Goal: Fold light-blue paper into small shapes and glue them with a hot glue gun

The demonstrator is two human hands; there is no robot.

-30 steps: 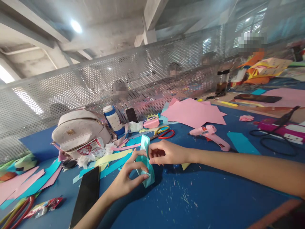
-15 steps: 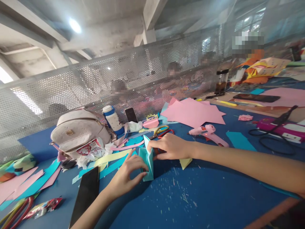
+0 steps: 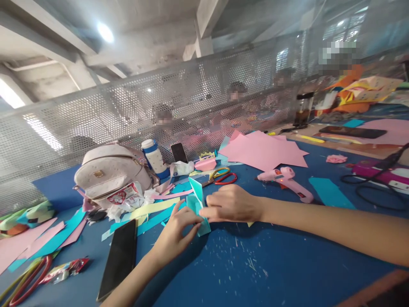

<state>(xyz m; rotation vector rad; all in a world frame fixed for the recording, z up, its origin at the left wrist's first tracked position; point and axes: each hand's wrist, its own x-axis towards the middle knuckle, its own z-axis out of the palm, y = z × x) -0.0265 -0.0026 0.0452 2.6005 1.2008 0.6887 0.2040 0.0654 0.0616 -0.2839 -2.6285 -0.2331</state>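
A folded turquoise paper piece [image 3: 195, 189] stands on the blue table between my hands, its upper flap tilted up and open. My left hand [image 3: 179, 227] pinches its lower left part between thumb and fingers, the index finger raised. From the right, my right hand [image 3: 230, 204] holds the paper's right edge with its fingers curled in. Red- and yellow-handled scissors [image 3: 225, 175] lie just behind my right hand. A corner of yellow paper [image 3: 250, 224] shows below that hand.
A pink glue gun [image 3: 285, 182] and pink sheets [image 3: 262, 150] lie to the right and behind. At left are a black phone [image 3: 119, 260], paper strips [image 3: 156, 208], a backpack [image 3: 111, 170] and a bottle [image 3: 154, 157]. Paper scraps dot the front.
The paper's top flap has opened away from the body. My right hand has moved down along its right edge, fingers more curled. The view has shifted slightly.
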